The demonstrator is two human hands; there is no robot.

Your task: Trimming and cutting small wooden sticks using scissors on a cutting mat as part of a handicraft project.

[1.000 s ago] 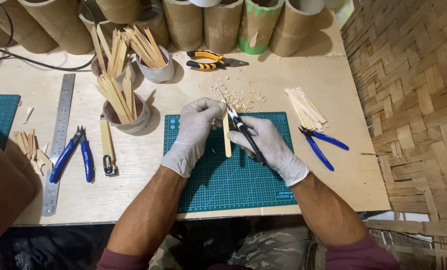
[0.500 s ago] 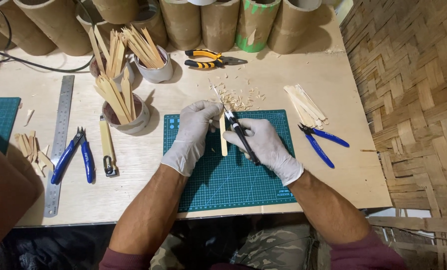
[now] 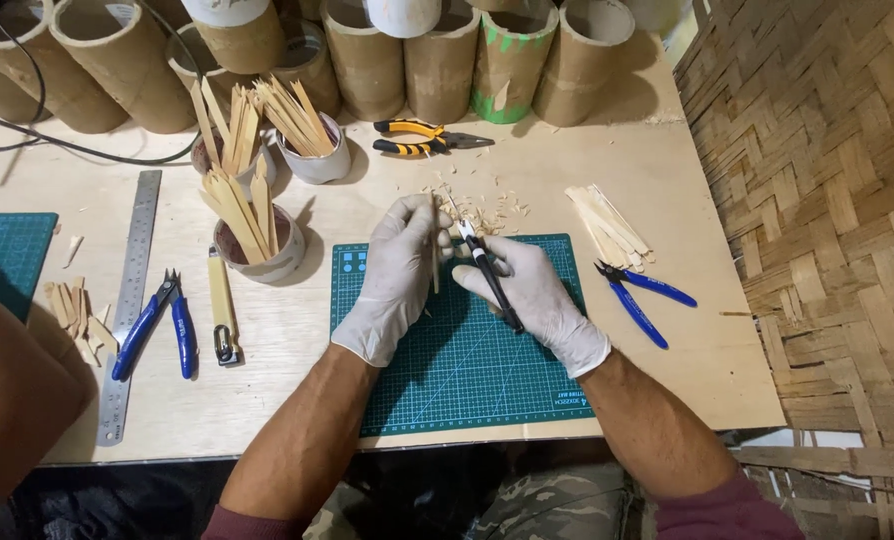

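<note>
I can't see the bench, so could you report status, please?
Left hand holds thin wooden strip. Right hand grips black-handled knife. Shavings beyond the mat.

A thin pale bamboo stick [image 3: 434, 250] stands nearly upright over the green cutting mat; a black-handled craft knife [image 3: 489, 277] slants beside it.

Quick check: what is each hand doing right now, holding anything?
Left hand: closed on a thin wooden stick, held upright over the green cutting mat.
Right hand: closed on a black-handled craft knife, blade by the stick.
</note>
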